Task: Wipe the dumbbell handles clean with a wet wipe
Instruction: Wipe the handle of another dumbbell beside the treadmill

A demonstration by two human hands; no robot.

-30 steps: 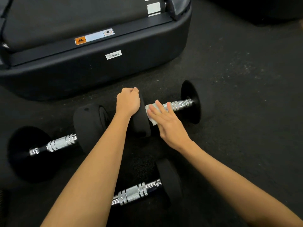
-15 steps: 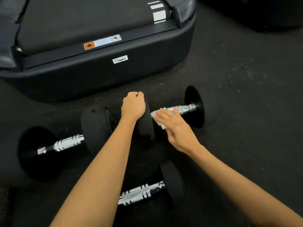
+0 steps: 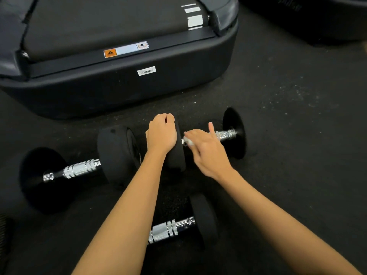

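The left hand (image 3: 161,133) sits as a curled fist on top of the inner black weight plate (image 3: 176,155) of the far dumbbell (image 3: 226,134), its fingers folded over the plate's upper edge and gripping it. Just to its right, the right hand (image 3: 206,149) lies over the chrome handle (image 3: 223,134) of that same dumbbell, fingers bent down around a white wet wipe (image 3: 187,140) pressed against the bar close to the inner plate; one finger sticks up and away from the rest. The hand is blurred, and only a small bunched corner of the wipe shows beneath it. The bare knurled end of the handle runs on to the right into the outer plate (image 3: 234,133), which stands on edge on the floor (image 3: 288,135).

To the left lies a second dumbbell (image 3: 79,169), its ringed chrome handle exposed between two black plates, the nearer plate almost touching the one under the left hand. A third dumbbell (image 3: 172,229) lies closer to the person, between the two forearms; its handle is partly hidden by the left arm and its right plate is on edge.

All three rest on dark speckled rubber flooring. Beyond them stands the rear end of a black treadmill (image 3: 119,90), carrying an orange-and-white warning label (image 3: 126,49) and a small white barcode sticker (image 3: 146,71). No container shows anywhere in view.
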